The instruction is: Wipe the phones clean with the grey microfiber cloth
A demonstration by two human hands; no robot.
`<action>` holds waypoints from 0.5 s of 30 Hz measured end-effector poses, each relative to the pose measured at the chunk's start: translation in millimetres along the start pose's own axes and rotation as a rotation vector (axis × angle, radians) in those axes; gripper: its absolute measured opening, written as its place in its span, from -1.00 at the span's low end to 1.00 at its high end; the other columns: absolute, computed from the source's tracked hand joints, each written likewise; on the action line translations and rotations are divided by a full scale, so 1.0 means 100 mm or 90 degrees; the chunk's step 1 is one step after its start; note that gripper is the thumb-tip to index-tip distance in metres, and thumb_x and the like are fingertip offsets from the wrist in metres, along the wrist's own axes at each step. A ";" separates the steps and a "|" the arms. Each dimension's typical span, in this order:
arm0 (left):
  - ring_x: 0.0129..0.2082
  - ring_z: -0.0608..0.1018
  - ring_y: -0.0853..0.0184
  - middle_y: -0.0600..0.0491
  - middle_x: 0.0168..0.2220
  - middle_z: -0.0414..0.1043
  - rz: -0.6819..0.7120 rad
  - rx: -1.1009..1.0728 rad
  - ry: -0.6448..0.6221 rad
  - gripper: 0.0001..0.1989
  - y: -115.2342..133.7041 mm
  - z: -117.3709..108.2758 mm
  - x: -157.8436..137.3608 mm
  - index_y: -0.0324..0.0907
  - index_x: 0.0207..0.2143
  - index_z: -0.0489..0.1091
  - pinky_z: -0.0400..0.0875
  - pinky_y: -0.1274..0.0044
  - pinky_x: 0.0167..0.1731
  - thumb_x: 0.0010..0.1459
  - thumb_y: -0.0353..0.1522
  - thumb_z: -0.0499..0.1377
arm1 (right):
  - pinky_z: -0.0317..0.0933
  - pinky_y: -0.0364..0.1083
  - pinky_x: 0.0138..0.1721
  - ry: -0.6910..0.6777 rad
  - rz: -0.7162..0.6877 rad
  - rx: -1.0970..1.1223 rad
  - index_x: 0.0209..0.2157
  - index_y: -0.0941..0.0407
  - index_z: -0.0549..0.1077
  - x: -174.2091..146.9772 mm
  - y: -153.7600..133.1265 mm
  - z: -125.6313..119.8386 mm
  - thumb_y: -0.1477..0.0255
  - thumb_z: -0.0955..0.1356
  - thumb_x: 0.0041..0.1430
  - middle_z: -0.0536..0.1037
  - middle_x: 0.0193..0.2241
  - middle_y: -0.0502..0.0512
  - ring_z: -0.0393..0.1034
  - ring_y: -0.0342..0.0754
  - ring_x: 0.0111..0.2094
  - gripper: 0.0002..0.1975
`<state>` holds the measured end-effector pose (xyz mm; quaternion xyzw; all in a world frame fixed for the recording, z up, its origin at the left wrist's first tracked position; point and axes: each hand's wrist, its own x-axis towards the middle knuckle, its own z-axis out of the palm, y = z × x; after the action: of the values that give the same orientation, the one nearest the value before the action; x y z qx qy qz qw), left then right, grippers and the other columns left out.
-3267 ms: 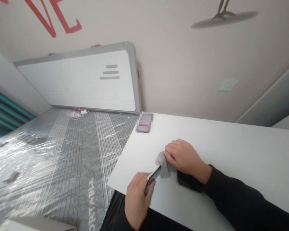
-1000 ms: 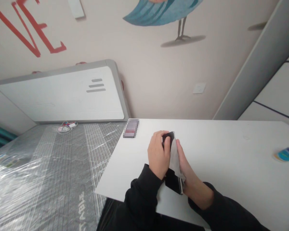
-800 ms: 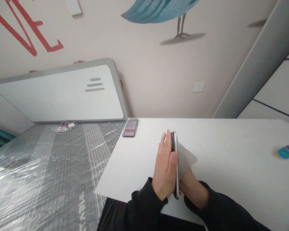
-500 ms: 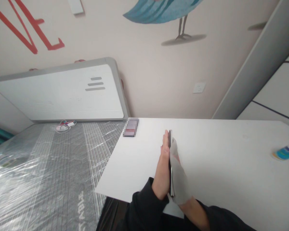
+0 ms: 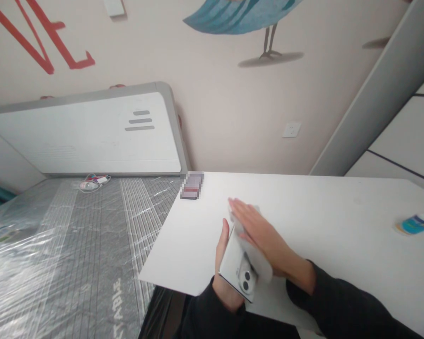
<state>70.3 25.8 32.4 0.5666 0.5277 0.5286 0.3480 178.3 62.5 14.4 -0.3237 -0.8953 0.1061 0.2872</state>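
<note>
One phone [image 5: 237,268], gripped by left hand [image 5: 223,263] fingers; right hand [image 5: 265,238] flat pressing one cloth [image 5: 256,256].

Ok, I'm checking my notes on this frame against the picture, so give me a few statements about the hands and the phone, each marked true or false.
1. The left hand holds the phone with its white back and camera lenses facing up. True.
2. The right hand presses a grey cloth flat on the phone. True.
3. The phone lies flat on the white table with no hand on it. False: the left hand holds it.
4. The blue-labelled thing lies beside the left hand. False: it lies far off by the table's right edge.
</note>
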 end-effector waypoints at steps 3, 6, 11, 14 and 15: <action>0.19 0.55 0.11 -0.18 -0.03 0.63 -0.150 -0.360 -0.015 -0.24 0.02 -0.02 -0.05 -0.24 0.03 0.58 0.37 0.27 0.24 0.46 -0.04 -0.32 | 0.01 0.36 0.39 0.019 0.092 -0.050 0.47 0.28 -0.06 0.00 -0.16 -0.05 0.15 0.19 0.45 0.06 0.45 0.43 -0.10 0.30 0.47 -0.25; 0.39 0.30 0.16 -0.12 0.21 0.48 -0.240 -0.654 0.041 -0.36 -0.02 -0.03 -0.10 -0.21 0.02 0.58 0.28 0.34 0.29 0.39 -0.07 -0.19 | -0.05 0.32 0.42 -0.102 0.002 -0.002 0.47 0.24 -0.02 -0.03 -0.42 -0.13 0.16 0.30 0.36 0.01 0.47 0.33 -0.12 0.28 0.48 -0.18; 0.46 0.16 0.08 0.00 0.32 0.37 -0.358 -0.754 -0.063 -0.52 -0.02 -0.07 -0.06 -0.12 0.06 0.58 0.08 0.30 0.41 0.35 -0.09 0.02 | -0.01 0.33 0.41 -0.006 0.105 0.020 0.39 0.26 0.19 0.04 -0.32 -0.18 0.28 0.12 0.45 0.23 0.40 0.33 0.06 0.20 0.43 -0.40; 0.43 0.21 -0.09 -0.18 0.33 0.33 -0.340 -0.704 -0.069 -0.34 0.04 -0.05 -0.06 -0.25 0.20 0.46 0.10 0.14 0.39 0.32 0.03 0.02 | -0.02 0.42 0.39 0.080 0.193 -0.007 0.42 0.35 0.10 0.02 -0.31 -0.07 0.32 0.12 0.45 0.13 0.42 0.47 -0.04 0.32 0.45 -0.37; 0.44 0.18 -0.08 -0.14 0.38 0.27 -0.311 -0.685 -0.038 -0.27 0.06 -0.02 -0.10 -0.20 0.29 0.37 0.11 0.14 0.39 0.27 0.08 0.05 | -0.05 0.45 0.39 0.078 0.174 -0.003 0.44 0.35 0.05 -0.01 -0.37 -0.03 0.33 0.14 0.44 0.05 0.45 0.46 -0.13 0.35 0.47 -0.35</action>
<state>71.1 15.0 36.7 0.1872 0.2905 0.6101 0.7130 161.5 33.2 30.0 -0.4489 -0.8238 0.1223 0.3238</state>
